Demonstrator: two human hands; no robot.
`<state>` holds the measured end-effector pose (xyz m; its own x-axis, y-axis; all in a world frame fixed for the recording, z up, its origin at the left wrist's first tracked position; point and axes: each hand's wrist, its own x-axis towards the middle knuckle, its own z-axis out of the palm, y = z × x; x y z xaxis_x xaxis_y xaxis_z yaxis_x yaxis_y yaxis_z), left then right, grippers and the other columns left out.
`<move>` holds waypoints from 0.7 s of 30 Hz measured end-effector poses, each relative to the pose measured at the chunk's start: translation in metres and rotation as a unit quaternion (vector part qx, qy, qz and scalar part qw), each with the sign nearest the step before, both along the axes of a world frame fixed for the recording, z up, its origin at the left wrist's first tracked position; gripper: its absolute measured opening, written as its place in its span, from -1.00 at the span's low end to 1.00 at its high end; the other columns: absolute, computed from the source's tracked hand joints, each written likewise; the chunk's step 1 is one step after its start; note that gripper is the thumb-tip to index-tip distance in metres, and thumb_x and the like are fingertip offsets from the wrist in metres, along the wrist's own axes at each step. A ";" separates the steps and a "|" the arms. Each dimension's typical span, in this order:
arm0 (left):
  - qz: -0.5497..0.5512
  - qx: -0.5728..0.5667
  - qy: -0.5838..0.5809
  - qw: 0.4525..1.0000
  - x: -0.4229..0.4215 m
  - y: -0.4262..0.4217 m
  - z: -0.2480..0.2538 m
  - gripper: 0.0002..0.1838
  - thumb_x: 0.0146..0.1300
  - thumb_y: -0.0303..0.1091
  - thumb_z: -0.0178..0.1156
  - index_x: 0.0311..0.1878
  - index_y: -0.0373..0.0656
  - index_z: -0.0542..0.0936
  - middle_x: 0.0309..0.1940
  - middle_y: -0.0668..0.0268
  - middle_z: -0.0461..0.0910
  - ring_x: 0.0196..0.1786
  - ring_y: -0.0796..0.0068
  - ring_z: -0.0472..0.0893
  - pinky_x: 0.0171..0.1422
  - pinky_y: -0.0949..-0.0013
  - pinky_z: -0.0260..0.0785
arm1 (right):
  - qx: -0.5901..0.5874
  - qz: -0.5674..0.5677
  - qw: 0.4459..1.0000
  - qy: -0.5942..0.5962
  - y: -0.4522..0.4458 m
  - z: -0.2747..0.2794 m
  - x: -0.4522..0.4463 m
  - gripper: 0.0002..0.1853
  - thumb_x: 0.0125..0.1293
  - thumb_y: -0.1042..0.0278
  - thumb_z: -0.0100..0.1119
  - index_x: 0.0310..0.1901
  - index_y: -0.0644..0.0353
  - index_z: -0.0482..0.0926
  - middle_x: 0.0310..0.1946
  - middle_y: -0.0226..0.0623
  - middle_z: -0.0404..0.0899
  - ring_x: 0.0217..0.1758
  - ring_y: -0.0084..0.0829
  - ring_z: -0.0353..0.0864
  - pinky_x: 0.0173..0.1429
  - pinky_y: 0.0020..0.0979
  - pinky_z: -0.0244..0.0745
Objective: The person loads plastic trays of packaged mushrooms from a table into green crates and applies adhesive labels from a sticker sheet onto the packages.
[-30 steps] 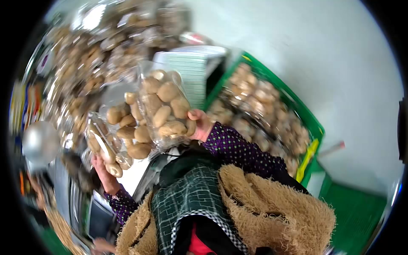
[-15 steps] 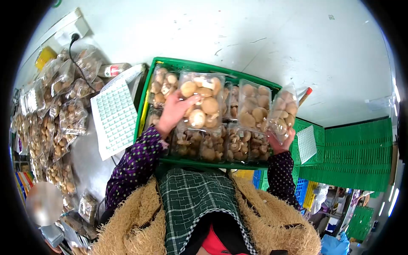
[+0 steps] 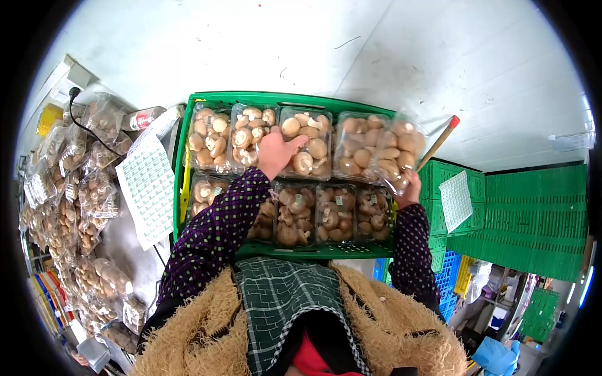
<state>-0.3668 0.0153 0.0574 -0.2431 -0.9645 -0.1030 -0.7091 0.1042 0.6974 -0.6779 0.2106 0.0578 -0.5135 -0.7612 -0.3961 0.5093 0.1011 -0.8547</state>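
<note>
A green crate (image 3: 282, 252) holds two rows of clear packs of brown mushrooms. Over its back row, my left hand (image 3: 279, 152) has its fingers spread, touching the left side of a mushroom pack (image 3: 316, 149) and holding nothing. On the right, my right hand (image 3: 411, 190) grips the lower end of a tilted mushroom pack (image 3: 399, 145) at the crate's right edge. This pack overlaps another pack (image 3: 359, 147) that lies in the back row beside it. My left sleeve hides part of the front row.
Many bagged mushrooms (image 3: 97, 194) lie at the left, beside a printed label sheet (image 3: 149, 188) and a black cable (image 3: 94, 133). A red-tipped stick (image 3: 440, 141) leans behind the crate's right end. Green stacked crates (image 3: 523, 219) stand at the right.
The left pack is now down in the back row, with my left hand still on it. The right pack has moved left toward the crate, still in my right hand.
</note>
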 end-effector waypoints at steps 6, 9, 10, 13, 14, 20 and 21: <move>0.035 -0.043 0.054 0.997 0.009 -0.002 -0.009 -0.30 0.04 0.17 0.40 -0.30 -0.44 0.46 -0.57 -0.01 0.57 -0.48 0.10 0.61 -0.40 0.15 0.44 | -0.052 0.093 0.990 -0.095 -0.039 -0.037 -0.008 -0.57 0.15 0.16 0.19 0.00 0.24 0.49 -0.01 -0.13 0.57 0.03 -0.15 0.61 0.16 -0.07 0.53; 0.039 -0.039 -0.009 0.998 0.002 0.001 0.000 -0.26 0.04 0.15 0.39 -0.16 -0.46 0.43 -0.51 -0.06 0.60 -0.39 -0.04 0.64 -0.33 0.08 0.49 | 0.006 0.131 0.991 -0.036 -0.044 -0.027 -0.014 -0.48 0.15 0.35 0.22 0.16 0.37 0.41 -0.01 -0.21 0.57 -0.02 -0.33 0.62 0.07 -0.31 0.56; 0.049 -0.078 -0.001 0.996 0.000 0.002 -0.002 -0.26 0.05 0.15 0.39 -0.15 -0.47 0.43 -0.59 0.01 0.56 -0.48 0.03 0.60 -0.38 0.10 0.45 | 0.004 0.133 0.991 -0.035 -0.044 -0.025 -0.016 -0.48 0.15 0.35 0.22 0.16 0.37 0.41 -0.01 -0.21 0.57 -0.02 -0.33 0.62 0.07 -0.31 0.56; 0.044 -0.064 -0.044 0.996 -0.003 0.007 0.019 -0.20 0.08 0.12 0.38 0.04 -0.48 0.38 -0.37 -0.07 0.60 -0.30 0.08 0.65 -0.26 0.15 0.51 | -0.030 0.219 0.974 0.049 -0.046 -0.008 -0.009 -0.44 0.19 0.30 0.16 0.21 0.37 0.38 0.03 -0.17 0.56 0.00 -0.29 0.63 0.12 -0.26 0.55; 0.032 -0.259 -0.059 0.964 -0.004 0.006 0.021 -0.18 0.08 0.11 0.38 0.11 -0.47 0.35 -0.17 -0.12 0.55 -0.10 0.05 0.61 -0.08 0.14 0.50 | -0.021 0.207 0.978 0.024 -0.047 -0.013 -0.010 -0.39 0.15 0.34 0.20 0.23 0.41 0.35 0.04 -0.17 0.56 0.03 -0.31 0.61 0.13 -0.28 0.54; -0.364 -0.337 -0.041 0.867 -0.029 0.045 0.033 -0.13 0.20 0.15 0.22 0.40 -0.26 0.22 0.40 0.05 0.23 0.48 0.06 0.15 0.50 -0.07 0.02 | -0.008 0.172 0.985 0.025 -0.034 0.013 -0.018 -0.31 0.08 0.36 0.26 0.25 0.45 0.30 0.04 -0.15 0.54 0.04 -0.33 0.60 0.14 -0.32 0.53; -0.375 -0.313 -0.110 0.866 -0.030 0.044 0.026 -0.14 0.21 0.15 0.20 0.41 -0.21 0.22 0.42 0.10 0.20 0.49 0.08 0.11 0.52 -0.08 -0.05 | 0.004 0.151 0.985 0.079 -0.029 0.030 -0.021 -0.30 0.07 0.35 0.27 0.25 0.45 0.30 0.04 -0.15 0.55 0.02 -0.35 0.60 0.13 -0.33 0.53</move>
